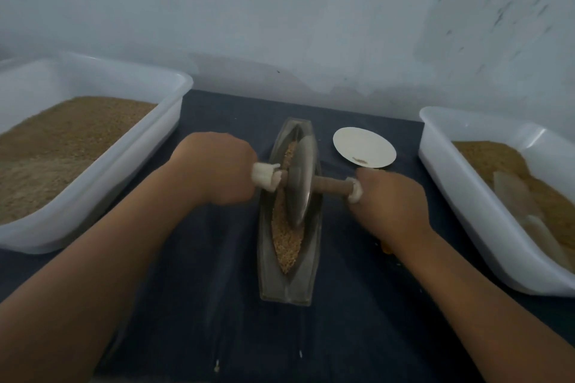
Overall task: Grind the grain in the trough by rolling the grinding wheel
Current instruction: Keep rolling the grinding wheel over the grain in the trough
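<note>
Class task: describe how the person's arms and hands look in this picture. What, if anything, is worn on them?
The left hand and right hand are bare: no gloves, and no rings show. The left forearm and right forearm are uncovered to the picture's edge, with no sleeves, watch or bracelets in view.

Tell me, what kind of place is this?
Probably a grain-grinding work table: a metal trough with a grinding wheel stands on dark cloth, between a left tub and right tub holding grain.

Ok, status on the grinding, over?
Gripping the handle ends: left hand, right hand. The wheel sits in the trough, on the grain. The plate beside the trough, clear of the wheel.
</note>
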`<state>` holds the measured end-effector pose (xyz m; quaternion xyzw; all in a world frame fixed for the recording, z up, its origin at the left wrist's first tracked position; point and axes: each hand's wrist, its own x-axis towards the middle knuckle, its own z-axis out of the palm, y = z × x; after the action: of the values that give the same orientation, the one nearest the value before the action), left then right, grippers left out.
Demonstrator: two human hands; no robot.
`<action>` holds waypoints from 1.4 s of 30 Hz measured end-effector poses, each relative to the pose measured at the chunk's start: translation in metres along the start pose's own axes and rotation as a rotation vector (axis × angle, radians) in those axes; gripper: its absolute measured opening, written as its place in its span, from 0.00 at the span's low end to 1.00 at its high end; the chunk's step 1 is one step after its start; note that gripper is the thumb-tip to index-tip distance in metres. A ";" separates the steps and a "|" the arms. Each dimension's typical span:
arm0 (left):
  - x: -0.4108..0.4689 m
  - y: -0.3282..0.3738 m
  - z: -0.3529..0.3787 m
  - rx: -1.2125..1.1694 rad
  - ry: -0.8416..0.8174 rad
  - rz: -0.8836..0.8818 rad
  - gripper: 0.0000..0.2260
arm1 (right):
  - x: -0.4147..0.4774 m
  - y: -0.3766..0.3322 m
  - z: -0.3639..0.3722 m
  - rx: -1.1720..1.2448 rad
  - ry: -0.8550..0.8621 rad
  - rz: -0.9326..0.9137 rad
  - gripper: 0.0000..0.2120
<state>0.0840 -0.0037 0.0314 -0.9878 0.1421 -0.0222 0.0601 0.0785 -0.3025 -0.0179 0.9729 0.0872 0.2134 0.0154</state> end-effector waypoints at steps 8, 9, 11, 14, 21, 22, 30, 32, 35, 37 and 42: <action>0.020 -0.006 0.006 0.032 0.052 0.022 0.08 | -0.006 -0.001 0.000 -0.029 0.019 0.028 0.18; 0.028 -0.007 0.005 0.028 0.076 -0.010 0.08 | 0.012 -0.003 0.003 -0.029 0.017 0.046 0.17; 0.040 -0.006 0.006 0.028 0.107 -0.062 0.08 | 0.042 -0.004 0.007 -0.018 0.001 0.063 0.17; 0.040 -0.002 0.003 0.028 0.087 -0.066 0.07 | 0.048 -0.001 0.007 -0.017 -0.047 0.051 0.17; -0.032 -0.006 0.018 -0.013 0.032 0.024 0.09 | -0.033 -0.001 -0.021 -0.044 0.159 -0.139 0.19; -0.035 -0.007 0.019 -0.018 0.037 0.026 0.09 | -0.035 0.000 -0.023 -0.036 0.174 -0.151 0.18; 0.012 -0.005 0.019 -0.105 0.075 -0.098 0.10 | 0.036 -0.004 0.005 -0.095 0.116 -0.057 0.18; 0.023 -0.004 0.017 -0.073 0.110 -0.118 0.11 | 0.045 -0.002 0.009 -0.088 0.081 -0.036 0.18; 0.026 -0.002 0.014 -0.015 0.130 -0.083 0.12 | 0.034 -0.002 0.009 -0.055 0.043 0.002 0.18; 0.017 -0.003 0.015 0.002 0.121 -0.054 0.10 | 0.019 -0.004 0.003 -0.049 0.033 0.010 0.18; -0.011 -0.009 0.022 -0.029 0.052 0.013 0.08 | -0.024 -0.006 -0.020 -0.045 0.160 -0.098 0.19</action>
<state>0.0774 0.0104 0.0107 -0.9867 0.1503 -0.0453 0.0421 0.0476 -0.3010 -0.0099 0.9467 0.1309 0.2915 0.0405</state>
